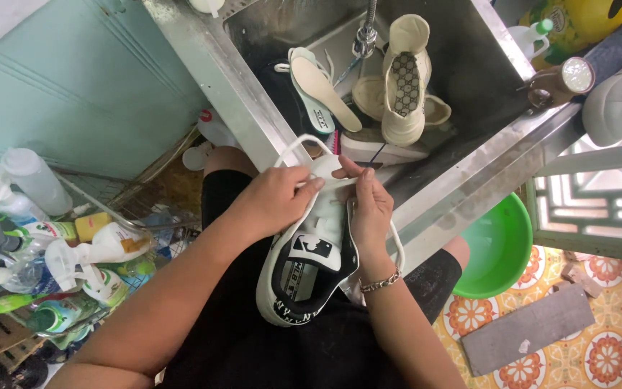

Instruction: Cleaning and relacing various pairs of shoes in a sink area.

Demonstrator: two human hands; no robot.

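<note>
A white sneaker with a black lining [309,265] rests on my lap, heel toward me. My left hand [271,202] grips the front of the shoe and pinches a white shoelace [298,145] that loops up over the sink's edge. My right hand [370,205], with a bracelet at the wrist, holds the lace and the shoe's upper on the other side. Both hands meet at the shoe's lacing area.
A steel sink [253,108] ahead holds a cream shoe [404,83], insoles [322,86] and another sneaker. Spray bottles and cleaners [59,259] crowd the left. A green basin [502,248] sits at right on patterned floor tiles, beside a grey slab [527,328].
</note>
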